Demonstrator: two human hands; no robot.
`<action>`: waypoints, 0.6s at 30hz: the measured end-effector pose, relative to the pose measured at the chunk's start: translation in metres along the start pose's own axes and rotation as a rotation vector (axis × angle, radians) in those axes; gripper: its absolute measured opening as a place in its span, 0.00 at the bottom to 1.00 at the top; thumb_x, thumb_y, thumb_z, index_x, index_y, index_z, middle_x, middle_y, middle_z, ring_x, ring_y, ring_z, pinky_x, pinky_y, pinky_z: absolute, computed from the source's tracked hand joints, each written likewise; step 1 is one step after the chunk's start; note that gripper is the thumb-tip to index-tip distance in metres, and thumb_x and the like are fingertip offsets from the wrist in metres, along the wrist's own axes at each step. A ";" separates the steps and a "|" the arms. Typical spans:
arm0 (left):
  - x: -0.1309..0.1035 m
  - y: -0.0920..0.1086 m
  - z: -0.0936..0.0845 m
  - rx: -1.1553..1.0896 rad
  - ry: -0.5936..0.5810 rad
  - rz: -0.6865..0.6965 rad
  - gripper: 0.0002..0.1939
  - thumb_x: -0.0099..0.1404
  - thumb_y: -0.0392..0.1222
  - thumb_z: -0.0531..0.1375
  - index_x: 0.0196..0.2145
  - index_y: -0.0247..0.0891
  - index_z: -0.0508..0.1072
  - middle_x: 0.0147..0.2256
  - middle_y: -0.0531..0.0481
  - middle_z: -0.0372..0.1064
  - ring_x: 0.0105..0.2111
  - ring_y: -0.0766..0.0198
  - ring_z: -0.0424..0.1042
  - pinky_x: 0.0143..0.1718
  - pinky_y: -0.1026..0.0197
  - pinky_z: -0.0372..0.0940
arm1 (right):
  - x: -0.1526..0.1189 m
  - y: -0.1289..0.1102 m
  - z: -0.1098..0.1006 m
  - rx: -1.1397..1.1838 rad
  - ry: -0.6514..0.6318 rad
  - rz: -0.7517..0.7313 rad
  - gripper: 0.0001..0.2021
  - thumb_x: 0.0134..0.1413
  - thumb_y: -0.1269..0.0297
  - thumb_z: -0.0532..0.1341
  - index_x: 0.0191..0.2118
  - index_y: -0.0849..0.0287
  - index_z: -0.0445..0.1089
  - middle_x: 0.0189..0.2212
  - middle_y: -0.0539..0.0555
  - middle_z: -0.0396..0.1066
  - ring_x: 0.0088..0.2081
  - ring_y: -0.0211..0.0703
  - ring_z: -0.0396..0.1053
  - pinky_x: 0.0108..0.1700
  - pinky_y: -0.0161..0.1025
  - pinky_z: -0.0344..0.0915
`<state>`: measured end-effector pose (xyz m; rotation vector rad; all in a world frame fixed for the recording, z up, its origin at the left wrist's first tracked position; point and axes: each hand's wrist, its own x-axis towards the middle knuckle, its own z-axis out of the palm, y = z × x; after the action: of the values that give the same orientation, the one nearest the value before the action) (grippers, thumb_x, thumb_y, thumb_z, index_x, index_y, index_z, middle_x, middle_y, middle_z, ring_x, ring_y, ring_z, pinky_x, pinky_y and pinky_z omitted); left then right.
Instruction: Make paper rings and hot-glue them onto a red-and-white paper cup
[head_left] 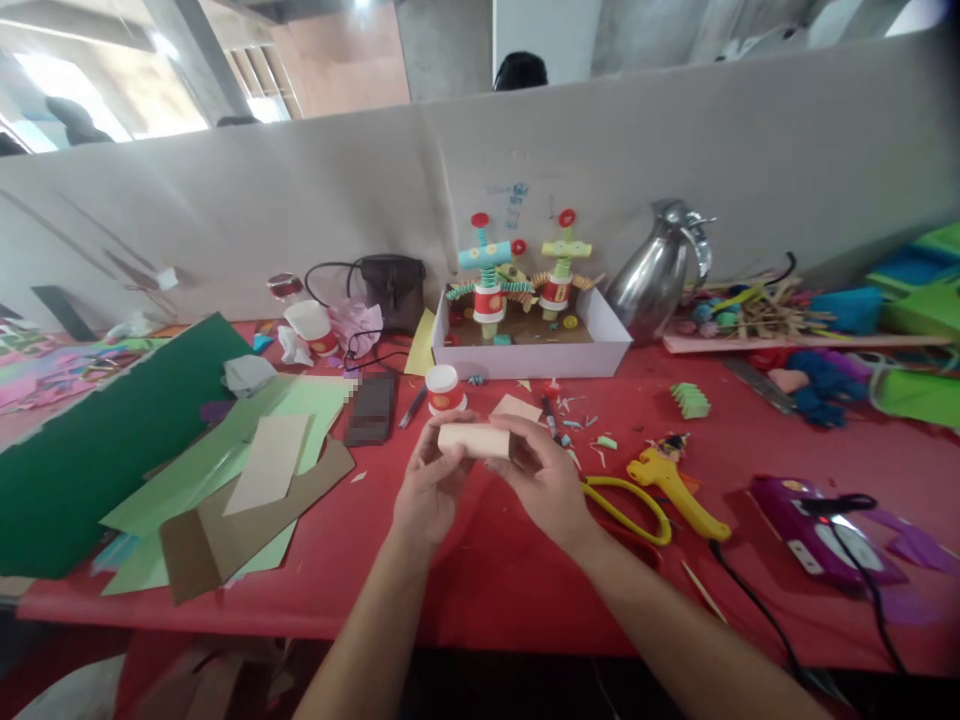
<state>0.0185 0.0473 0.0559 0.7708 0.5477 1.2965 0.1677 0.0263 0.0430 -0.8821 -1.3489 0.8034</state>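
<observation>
A pale, cream-coloured paper tube (474, 441) lies crosswise between my two hands above the red table. My left hand (433, 480) closes on its left end, with the thumb along the near side. At the other end, my right hand (544, 478) grips the tube with curled fingers, some hidden behind it. Just beyond stands a red-and-white paper cup (445, 390) turned upside down. A piece of pale paper (517, 408) and small scraps lie close behind my right hand. Yellow-handled scissors (637, 528) rest to the right of it.
A white box (532, 362) at the back holds two paper-cup figures. A steel jug (656, 270) stands beside it. On the right lie a yellow glue gun (686, 495) with a cord and a purple device (825, 540). Card sheets (270, 465) and a dark phone (370, 408) lie left.
</observation>
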 end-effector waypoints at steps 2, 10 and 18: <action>0.004 0.000 0.002 0.075 0.006 -0.060 0.14 0.60 0.43 0.68 0.44 0.42 0.75 0.47 0.47 0.72 0.44 0.61 0.72 0.42 0.61 0.69 | 0.002 0.001 -0.002 -0.018 0.016 -0.011 0.16 0.57 0.61 0.68 0.51 0.48 0.72 0.53 0.54 0.73 0.56 0.49 0.70 0.58 0.49 0.68; 0.031 0.008 0.012 0.347 -0.058 0.204 0.13 0.59 0.40 0.69 0.42 0.43 0.73 0.43 0.51 0.70 0.43 0.64 0.69 0.46 0.64 0.65 | 0.021 -0.009 -0.012 -0.250 0.157 0.099 0.10 0.53 0.56 0.68 0.35 0.55 0.73 0.39 0.54 0.70 0.37 0.43 0.68 0.39 0.41 0.69; 0.033 0.011 -0.010 0.449 0.005 0.237 0.16 0.54 0.38 0.72 0.40 0.45 0.76 0.45 0.50 0.68 0.48 0.61 0.67 0.48 0.63 0.65 | 0.015 0.011 -0.020 -0.044 0.159 0.179 0.07 0.58 0.58 0.66 0.33 0.54 0.77 0.39 0.52 0.72 0.42 0.44 0.71 0.44 0.42 0.68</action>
<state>0.0106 0.0821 0.0601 1.2330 0.7836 1.4106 0.1887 0.0433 0.0402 -1.0906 -1.1639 0.8249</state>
